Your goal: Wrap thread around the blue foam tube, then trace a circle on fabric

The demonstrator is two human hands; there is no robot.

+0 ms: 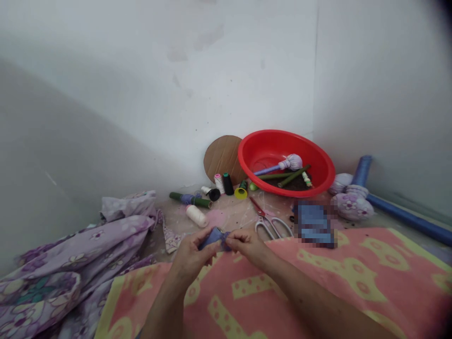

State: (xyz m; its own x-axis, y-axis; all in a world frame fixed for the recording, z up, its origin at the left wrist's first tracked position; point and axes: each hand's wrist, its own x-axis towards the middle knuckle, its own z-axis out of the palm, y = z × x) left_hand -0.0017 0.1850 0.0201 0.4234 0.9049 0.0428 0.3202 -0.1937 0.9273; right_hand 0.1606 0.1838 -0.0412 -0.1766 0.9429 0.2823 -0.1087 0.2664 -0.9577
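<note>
A small piece of blue cloth (211, 238) is between my two hands, above the edge of a pink and yellow patterned cloth (254, 306). My left hand (195, 252) grips it from the left, with the thumb along its near side. On its right end the fingers of my right hand (249, 243) pinch together; whatever fine thing they may hold there is too small to make out. Just beyond lie a white thread spool (197, 215) and red-and-white-handled scissors (267, 221). A green stick wrapped in blue cloth (190, 199) rests behind the spool.
A red basin (328, 176) holds sticks and a cloth-headed mallet shape (291, 162). Several thread spools (228, 184) stand before a cardboard disc (222, 157). Purple floral fabric (116, 240) is heaped at left. Blue-wrapped tubes with floral heads (353, 205) lie at right. Walls rise behind.
</note>
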